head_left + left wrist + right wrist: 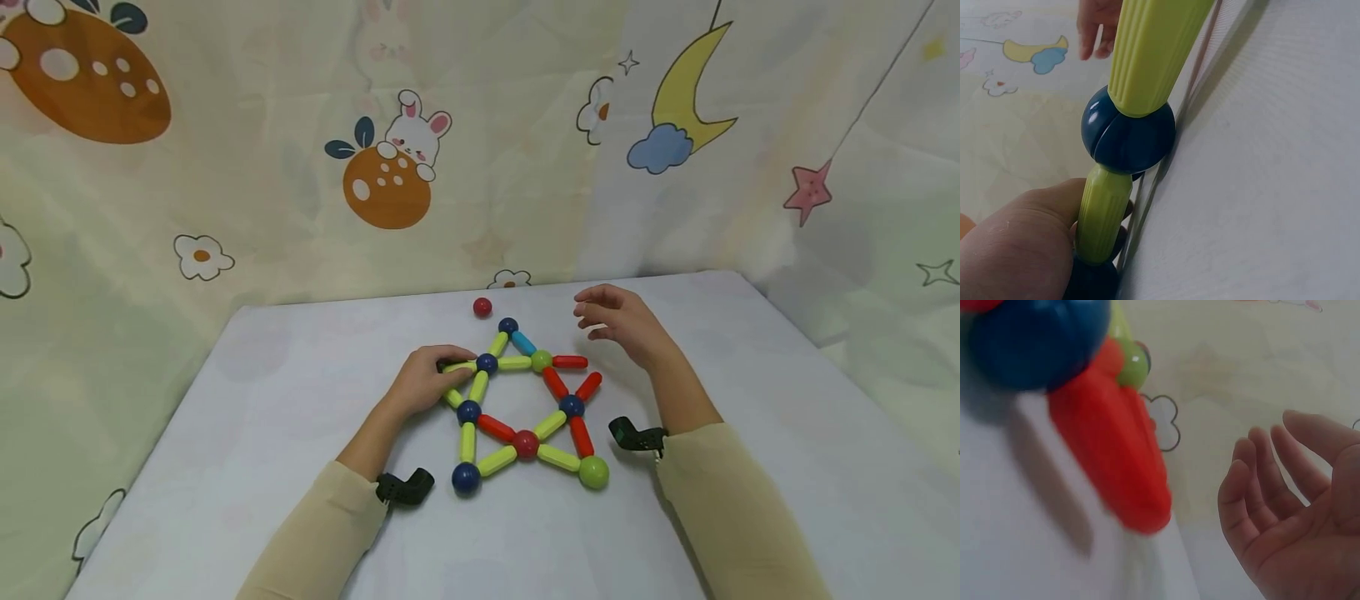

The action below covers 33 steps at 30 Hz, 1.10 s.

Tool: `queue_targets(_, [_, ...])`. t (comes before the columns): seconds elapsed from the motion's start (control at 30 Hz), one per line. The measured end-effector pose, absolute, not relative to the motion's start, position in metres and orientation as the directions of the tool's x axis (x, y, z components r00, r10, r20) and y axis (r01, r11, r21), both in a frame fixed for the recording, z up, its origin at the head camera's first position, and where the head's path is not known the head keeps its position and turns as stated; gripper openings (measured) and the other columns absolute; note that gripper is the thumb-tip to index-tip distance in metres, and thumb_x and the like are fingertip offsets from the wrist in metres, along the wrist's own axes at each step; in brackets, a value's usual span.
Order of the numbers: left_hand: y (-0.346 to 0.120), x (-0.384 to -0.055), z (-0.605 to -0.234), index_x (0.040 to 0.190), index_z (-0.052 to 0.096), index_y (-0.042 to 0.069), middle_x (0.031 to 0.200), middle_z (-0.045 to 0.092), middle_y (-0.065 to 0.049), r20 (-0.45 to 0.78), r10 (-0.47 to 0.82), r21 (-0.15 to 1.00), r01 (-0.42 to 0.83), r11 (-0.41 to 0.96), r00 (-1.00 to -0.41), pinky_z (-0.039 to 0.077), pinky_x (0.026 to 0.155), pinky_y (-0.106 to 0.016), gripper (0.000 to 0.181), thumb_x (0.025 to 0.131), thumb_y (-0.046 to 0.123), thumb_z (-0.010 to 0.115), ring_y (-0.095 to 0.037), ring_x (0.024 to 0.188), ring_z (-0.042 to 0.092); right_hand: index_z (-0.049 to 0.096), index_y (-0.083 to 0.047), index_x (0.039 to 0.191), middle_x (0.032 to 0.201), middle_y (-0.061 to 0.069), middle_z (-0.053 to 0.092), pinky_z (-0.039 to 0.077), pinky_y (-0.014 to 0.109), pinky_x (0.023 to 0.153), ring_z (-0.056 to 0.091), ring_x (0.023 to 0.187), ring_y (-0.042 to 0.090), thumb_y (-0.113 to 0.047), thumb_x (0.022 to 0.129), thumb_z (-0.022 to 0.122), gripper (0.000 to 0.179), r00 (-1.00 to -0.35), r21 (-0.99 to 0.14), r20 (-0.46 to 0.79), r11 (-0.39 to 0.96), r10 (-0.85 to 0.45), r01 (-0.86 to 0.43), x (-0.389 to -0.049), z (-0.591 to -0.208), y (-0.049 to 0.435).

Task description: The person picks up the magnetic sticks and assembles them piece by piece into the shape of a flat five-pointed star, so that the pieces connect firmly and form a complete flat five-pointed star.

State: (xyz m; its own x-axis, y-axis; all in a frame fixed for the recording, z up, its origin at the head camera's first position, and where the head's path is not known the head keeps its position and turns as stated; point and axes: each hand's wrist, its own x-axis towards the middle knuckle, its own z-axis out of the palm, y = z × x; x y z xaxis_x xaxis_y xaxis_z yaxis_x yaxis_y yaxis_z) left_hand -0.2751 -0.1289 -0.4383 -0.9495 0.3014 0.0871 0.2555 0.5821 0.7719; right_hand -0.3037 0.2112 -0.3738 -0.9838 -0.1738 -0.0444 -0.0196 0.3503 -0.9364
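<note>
A flat figure of magnetic building sticks and balls lies on the white table. It joins yellow-green sticks (497,460), red sticks (582,437) and one light-blue stick (524,342) through blue balls (466,478), green balls (594,472) and a red ball (527,444). At its left side my left hand (422,382) grips a yellow-green stick (1103,215), thumb on the near side and fingertips behind. That hand partly covers the figure's left corner. My right hand (621,323) hovers right of the figure, fingers loosely bent, holding nothing. Two red sticks (571,362) stick out toward it with free ends.
A loose red ball (482,307) lies near the table's back edge, behind the figure. The white tabletop (300,400) meets a patterned cloth backdrop (277,208). Black wrist cameras (636,435) sit close to the figure on both sides.
</note>
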Motion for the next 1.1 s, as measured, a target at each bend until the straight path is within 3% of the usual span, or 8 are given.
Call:
queue_targets(0.13, [-0.129, -0.275, -0.438, 0.123, 0.076, 0.020, 0.128, 0.073, 0.000, 0.090, 0.301, 0.769, 0.258, 0.585, -0.949, 0.046, 0.114, -0.049, 0.028, 0.097, 0.028, 0.072, -0.025, 0.127, 0.060, 0.055, -0.005, 0.138, 0.136, 0.019, 0.058, 0.058, 0.024, 0.089, 0.058, 0.124, 0.039, -0.033, 0.104, 0.061, 0.045, -0.983, -0.945, -0.023, 0.325, -0.183, -0.038, -0.309, -0.366, 0.200])
queue_targets(0.37, [-0.128, -0.276, -0.440, 0.122, 0.077, 0.019, 0.125, 0.074, 0.000, 0.101, 0.312, 0.770, 0.273, 0.577, -0.945, 0.048, 0.110, -0.047, 0.027, 0.097, 0.028, 0.072, -0.024, 0.122, 0.062, 0.058, -0.008, 0.134, 0.126, 0.008, 0.061, 0.058, 0.024, 0.089, 0.062, 0.112, 0.025, -0.031, 0.103, 0.064, 0.039, -0.982, -0.958, 0.001, 0.282, -0.188, -0.055, -0.325, -0.360, 0.182])
queue_targets(0.47, [-0.128, -0.277, -0.440, 0.122, 0.077, 0.019, 0.125, 0.074, 0.001, 0.103, 0.311, 0.768, 0.274, 0.579, -0.945, 0.048, 0.110, -0.047, 0.027, 0.096, 0.027, 0.073, -0.023, 0.122, 0.062, 0.058, -0.007, 0.132, 0.121, 0.005, 0.061, 0.058, 0.025, 0.088, 0.062, 0.112, 0.026, -0.028, 0.103, 0.064, 0.037, -0.981, -0.968, 0.021, 0.242, -0.195, -0.069, -0.330, -0.359, 0.171])
queue_targets(0.67, [-0.130, -0.276, -0.440, 0.122, 0.077, 0.019, 0.124, 0.075, 0.001, 0.096, 0.308, 0.770, 0.266, 0.579, -0.947, 0.049, 0.109, -0.046, 0.027, 0.097, 0.028, 0.073, -0.023, 0.120, 0.063, 0.057, -0.003, 0.135, 0.124, 0.010, 0.061, 0.058, 0.036, 0.098, 0.057, 0.123, 0.039, -0.023, 0.103, 0.063, 0.039, -0.976, -0.974, 0.026, 0.216, -0.214, -0.073, -0.338, -0.364, 0.146])
queue_targets(0.87, [-0.129, -0.277, -0.441, 0.121, 0.077, 0.020, 0.123, 0.075, 0.002, 0.100, 0.307, 0.770, 0.269, 0.579, -0.946, 0.050, 0.107, -0.045, 0.026, 0.097, 0.029, 0.072, -0.021, 0.118, 0.063, 0.060, -0.006, 0.133, 0.133, 0.016, 0.062, 0.054, 0.047, 0.105, 0.057, 0.127, 0.041, -0.021, 0.103, 0.064, 0.034, -0.979, -0.964, 0.040, 0.250, -0.201, -0.090, -0.347, -0.368, 0.123])
queue_targets(1.1, [-0.128, -0.279, -0.441, 0.120, 0.078, 0.021, 0.123, 0.075, 0.003, 0.095, 0.299, 0.771, 0.259, 0.581, -0.950, 0.050, 0.108, -0.045, 0.026, 0.097, 0.029, 0.073, -0.022, 0.119, 0.063, 0.060, -0.006, 0.133, 0.133, 0.015, 0.062, 0.056, 0.046, 0.103, 0.060, 0.123, 0.035, -0.021, 0.103, 0.064, 0.034, -0.980, -0.943, 0.048, 0.314, -0.193, -0.108, -0.361, -0.373, 0.107])
